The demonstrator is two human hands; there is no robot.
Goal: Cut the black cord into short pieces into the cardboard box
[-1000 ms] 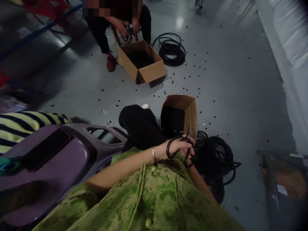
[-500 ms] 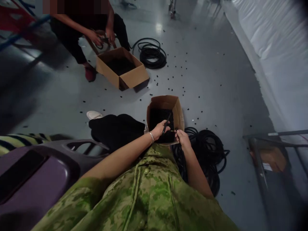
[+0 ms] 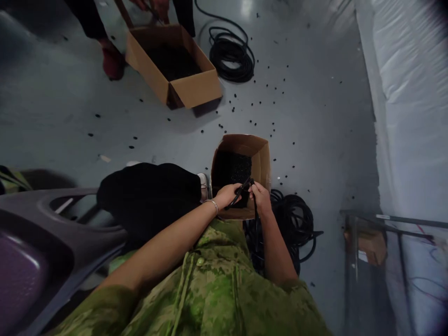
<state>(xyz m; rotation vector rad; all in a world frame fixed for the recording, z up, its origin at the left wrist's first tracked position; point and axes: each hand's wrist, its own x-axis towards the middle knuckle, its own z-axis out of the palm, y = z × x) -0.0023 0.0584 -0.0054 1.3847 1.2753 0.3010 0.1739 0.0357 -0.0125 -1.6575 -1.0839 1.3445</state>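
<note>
In the head view, my left hand (image 3: 227,195) is closed around dark scissors (image 3: 241,190), whose blades point up and right. Their tips meet or nearly meet the upper end of a black hose (image 3: 255,198). My right hand (image 3: 260,196) pinches that hose just below its end, and the rest runs down past my wrist toward a pile of black hose (image 3: 292,219). Both hands are over an open cardboard box (image 3: 261,161) between my legs. Small black pieces (image 3: 236,168) lie inside it. Exactly where the blades touch the hose is too dark to tell.
Farther off stands a bigger cardboard box (image 3: 196,88) with dark contents, a co-worker's hands (image 3: 159,8) above it. Beside it lies a coil of black hose (image 3: 233,58). Small black bits dot the floor. A purple chair (image 3: 21,275) is at left, a metal frame (image 3: 395,224) at right.
The scissors have tilted toward my right hand, and the hose end now stands up at their tips. My view has shifted downward, so the co-worker is mostly out of frame.
</note>
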